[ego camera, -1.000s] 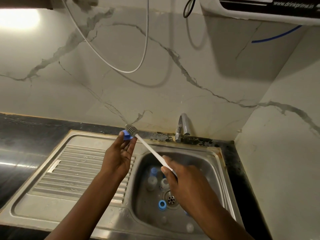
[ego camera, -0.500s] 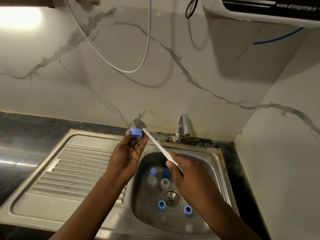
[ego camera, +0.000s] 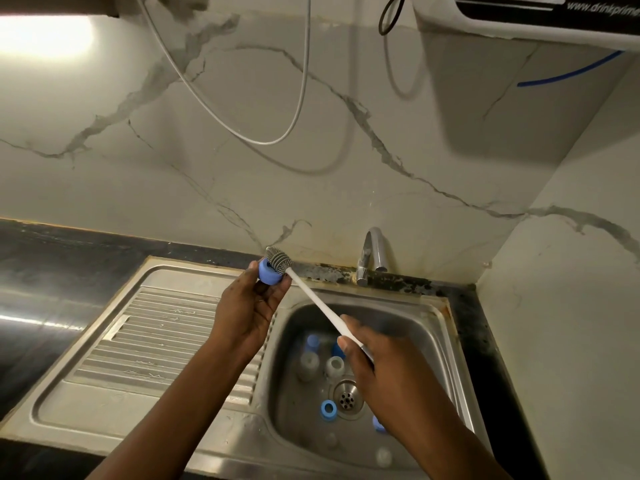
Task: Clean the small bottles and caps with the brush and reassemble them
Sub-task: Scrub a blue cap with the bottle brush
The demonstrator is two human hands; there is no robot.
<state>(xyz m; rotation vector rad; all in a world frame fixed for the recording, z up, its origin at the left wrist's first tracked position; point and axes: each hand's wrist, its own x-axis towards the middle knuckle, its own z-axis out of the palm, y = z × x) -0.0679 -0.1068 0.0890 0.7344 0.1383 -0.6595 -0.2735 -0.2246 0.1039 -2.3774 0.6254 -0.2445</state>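
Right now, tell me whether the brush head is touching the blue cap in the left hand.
Touching. The head view shows the brush head pressed against the rim of the blue cap, no gap; the left hand pinches the cap.

The basin lies right of the drainboard, with the tap behind it. In the basin, bottles stand just behind the drain and a loose cap lies left of it. The brush slants above, its head touching a held cap over the drainboard's far corner.

Blue cap; grey-bristled, white-handled brush; grey-veined marble wall
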